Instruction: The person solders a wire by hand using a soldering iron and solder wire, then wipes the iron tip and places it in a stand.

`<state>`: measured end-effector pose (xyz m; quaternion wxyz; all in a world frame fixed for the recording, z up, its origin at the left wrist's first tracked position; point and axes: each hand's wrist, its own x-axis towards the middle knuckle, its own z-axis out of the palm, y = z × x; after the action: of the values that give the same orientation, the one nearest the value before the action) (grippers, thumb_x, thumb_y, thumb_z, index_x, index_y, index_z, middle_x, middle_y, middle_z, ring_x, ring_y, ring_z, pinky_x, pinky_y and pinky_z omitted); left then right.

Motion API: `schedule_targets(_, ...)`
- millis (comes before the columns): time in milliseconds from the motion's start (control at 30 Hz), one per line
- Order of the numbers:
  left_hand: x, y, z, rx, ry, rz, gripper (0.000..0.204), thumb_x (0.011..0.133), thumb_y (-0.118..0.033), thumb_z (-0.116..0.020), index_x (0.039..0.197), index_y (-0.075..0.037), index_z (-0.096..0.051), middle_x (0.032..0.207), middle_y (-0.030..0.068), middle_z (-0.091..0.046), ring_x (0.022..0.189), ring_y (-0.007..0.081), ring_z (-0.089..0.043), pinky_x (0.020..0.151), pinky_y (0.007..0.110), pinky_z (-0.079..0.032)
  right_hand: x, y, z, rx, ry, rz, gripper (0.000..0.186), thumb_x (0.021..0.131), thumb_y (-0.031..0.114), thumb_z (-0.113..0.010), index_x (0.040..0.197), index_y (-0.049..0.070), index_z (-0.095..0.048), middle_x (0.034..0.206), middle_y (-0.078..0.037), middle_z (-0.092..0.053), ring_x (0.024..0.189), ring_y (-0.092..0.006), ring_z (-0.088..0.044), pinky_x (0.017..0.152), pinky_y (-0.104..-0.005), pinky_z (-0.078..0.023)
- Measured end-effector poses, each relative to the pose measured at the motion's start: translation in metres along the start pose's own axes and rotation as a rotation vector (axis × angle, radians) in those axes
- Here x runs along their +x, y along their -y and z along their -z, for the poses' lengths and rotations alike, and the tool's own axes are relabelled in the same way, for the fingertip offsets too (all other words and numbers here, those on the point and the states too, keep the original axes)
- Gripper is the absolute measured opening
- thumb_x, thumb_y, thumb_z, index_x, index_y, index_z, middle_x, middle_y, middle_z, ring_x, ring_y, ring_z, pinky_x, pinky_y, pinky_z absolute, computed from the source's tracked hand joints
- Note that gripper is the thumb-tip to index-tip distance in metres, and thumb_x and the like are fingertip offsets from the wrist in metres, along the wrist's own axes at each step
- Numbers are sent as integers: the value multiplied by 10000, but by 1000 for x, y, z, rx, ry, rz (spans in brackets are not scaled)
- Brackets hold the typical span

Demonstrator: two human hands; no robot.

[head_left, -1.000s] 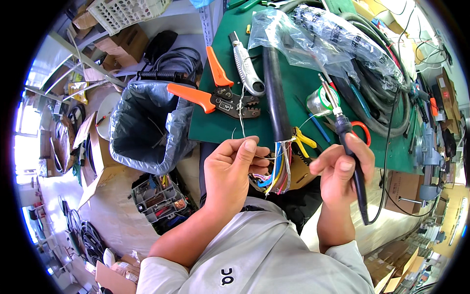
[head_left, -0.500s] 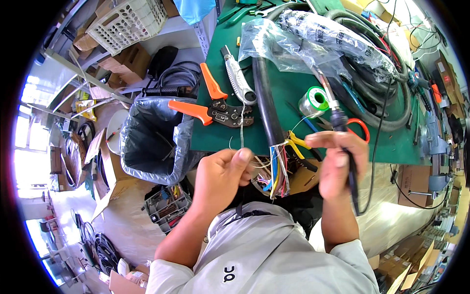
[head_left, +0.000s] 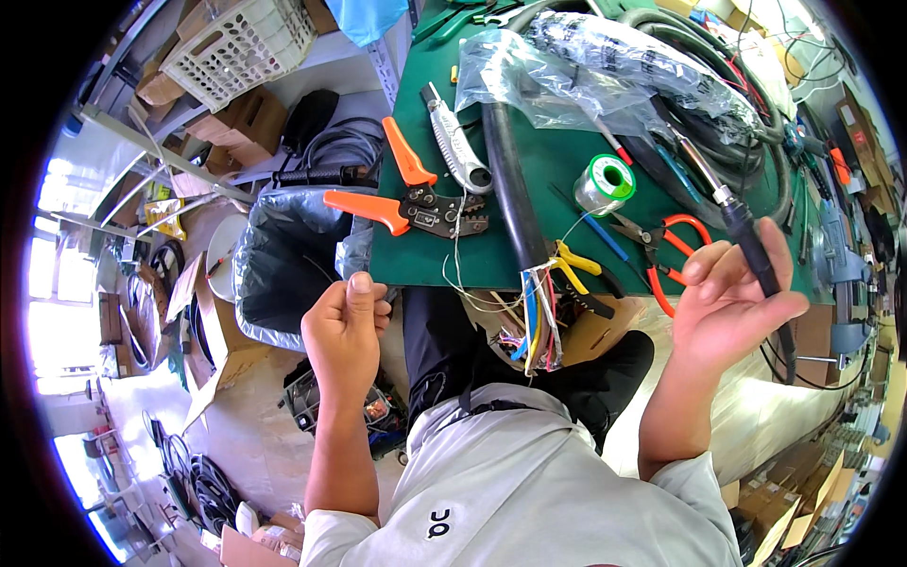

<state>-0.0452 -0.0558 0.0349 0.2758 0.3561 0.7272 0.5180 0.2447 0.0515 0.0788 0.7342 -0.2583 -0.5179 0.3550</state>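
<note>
My right hand [head_left: 727, 307] holds a black-handled soldering iron [head_left: 752, 242], its metal tip pointing up over the table. My left hand [head_left: 345, 321] is closed, thumb pressed over the fingers, in front of the mat's near-left corner; anything inside it is hidden. Between my hands a thick black cable [head_left: 515, 189] lies over the table edge, its stripped end spreading into several coloured wires [head_left: 536, 326]. A thin pale wire [head_left: 456, 250] loops from the crimping pliers [head_left: 439, 210] toward that end. A solder spool [head_left: 605, 184] stands right of the cable.
Yellow-handled pliers [head_left: 573, 266] and red-handled cutters [head_left: 682, 231] lie near the front edge of the green mat [head_left: 430, 260]. A utility knife [head_left: 455, 146] lies behind the crimping pliers. Plastic film [head_left: 529, 80] covers coiled cable farther back. A lined bin [head_left: 283, 331] stands left.
My left hand has moved left, away from the thin wire, which now hangs loose. My right hand has carried the soldering iron rightward, uncovering the red-handled cutters.
</note>
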Motion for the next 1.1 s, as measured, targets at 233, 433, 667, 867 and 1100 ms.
schedule_targets(233, 27, 23, -9, 117, -212, -277, 252, 983, -174, -545, 877, 35, -637, 673, 37, -603, 592, 80, -507, 558, 243, -427, 77, 50, 26, 172, -140, -52, 622, 967, 543, -449, 1154, -33, -597, 626, 4, -432, 607, -135, -464, 580, -269, -390)
schedule_targets(433, 68, 37, -44, 15, -319, -370, 292, 1002, -152, -498, 1223, 39, -501, 1135, 117, -552, 981, 178, -551, 874, 296, -457, 203, 70, 43, 273, -307, 6, 238, 931, 260, -622, 977, 35, -560, 750, -49, -553, 712, -173, -570, 629, -286, -460)
schedule_targets(667, 73, 43, -54, 111, -598, -371, 330, 978, -81, -471, 1258, 92, -445, 1228, 197, -501, 1075, 274, -532, 916, 360, -437, 399, 92, 35, 233, -395, 161, 290, 933, 246, -646, 986, 1, -501, 843, -84, -547, 728, -201, -572, 573, -256, -490)
schedule_targets(867, 65, 51, -72, 312, -698, -113, 328, 994, -134, -440, 1250, 68, -474, 1234, 200, -525, 1079, 299, -547, 927, 364, -442, 566, 63, 58, 531, -506, 88, 180, 928, 141, -632, 891, 16, -508, 750, -58, -497, 647, -166, -509, 542, -248, -480)
schedule_targets(1100, 72, 53, -74, 478, -762, 321, 358, 927, -227, -452, 1109, 42, -604, 1101, 224, -626, 1005, 384, -590, 895, 430, -456, 666, 34, 56, 476, -325, 107, 248, 961, 313, -531, 930, 67, -517, 697, -46, -531, 600, -168, -525, 509, -264, -456)
